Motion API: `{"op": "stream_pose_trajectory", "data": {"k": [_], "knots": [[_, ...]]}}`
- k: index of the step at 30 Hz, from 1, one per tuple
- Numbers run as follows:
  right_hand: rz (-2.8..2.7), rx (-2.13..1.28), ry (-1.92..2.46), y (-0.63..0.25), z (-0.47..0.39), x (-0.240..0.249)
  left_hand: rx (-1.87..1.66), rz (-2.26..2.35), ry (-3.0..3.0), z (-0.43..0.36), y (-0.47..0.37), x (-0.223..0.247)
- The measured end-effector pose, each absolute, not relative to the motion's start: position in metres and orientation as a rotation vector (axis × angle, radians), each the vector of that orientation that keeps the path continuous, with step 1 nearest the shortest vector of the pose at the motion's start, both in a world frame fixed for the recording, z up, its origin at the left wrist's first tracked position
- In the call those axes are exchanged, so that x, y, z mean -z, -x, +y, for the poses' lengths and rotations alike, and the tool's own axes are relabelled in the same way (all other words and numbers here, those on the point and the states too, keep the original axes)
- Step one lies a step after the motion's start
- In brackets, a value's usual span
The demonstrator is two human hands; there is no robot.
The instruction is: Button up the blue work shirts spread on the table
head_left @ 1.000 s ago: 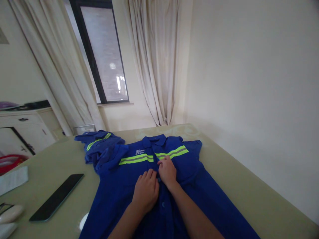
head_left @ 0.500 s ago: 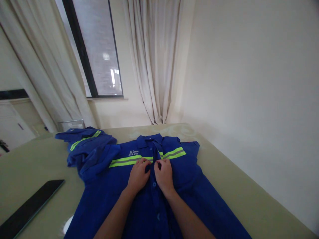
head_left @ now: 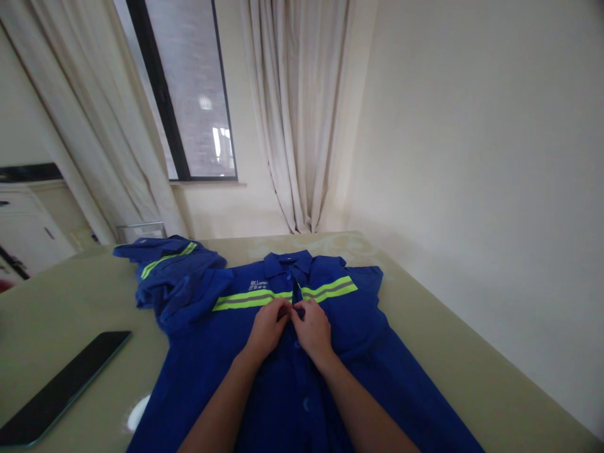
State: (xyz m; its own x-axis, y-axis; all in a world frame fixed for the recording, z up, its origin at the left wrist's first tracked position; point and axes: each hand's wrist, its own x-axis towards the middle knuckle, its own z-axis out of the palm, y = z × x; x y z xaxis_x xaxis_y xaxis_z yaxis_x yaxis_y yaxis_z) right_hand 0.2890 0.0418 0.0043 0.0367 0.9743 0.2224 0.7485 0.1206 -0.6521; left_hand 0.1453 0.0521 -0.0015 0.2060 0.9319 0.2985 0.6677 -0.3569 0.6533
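A blue work shirt (head_left: pixel 349 327) with a yellow-green reflective band lies spread on the table, collar away from me. At its front opening, just under the band, my left hand (head_left: pixel 271 324) pinches one edge of the placket. Meeting it fingertip to fingertip, my right hand (head_left: pixel 311 327) pinches the other edge. Whatever button sits between the fingers is hidden. Below my hands a button (head_left: pixel 306 404) shows on the placket, and above them the front gapes a little near the collar.
A second blue garment (head_left: pixel 172 267) with a reflective stripe lies crumpled at the far left. A dark flat slab (head_left: pixel 66 387) rests on the greenish table (head_left: pixel 453 358) at left. A wall (head_left: pixel 472 157) borders the right side; curtains (head_left: pixel 302 113) hang behind.
My hands have come closer together, their fingertips now meeting at the placket. The view has shifted slightly, and the shirt stays in place.
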Motion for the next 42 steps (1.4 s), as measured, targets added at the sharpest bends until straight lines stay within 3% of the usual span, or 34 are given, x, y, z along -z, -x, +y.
{"op": "stream_pose_trajectory", "data": {"k": [42], "knots": [[-1.641,-0.477,1.332,-0.289,0.048,0.004,-0.9,1.678,-2.228,0.043,-0.152,-0.002]]}}
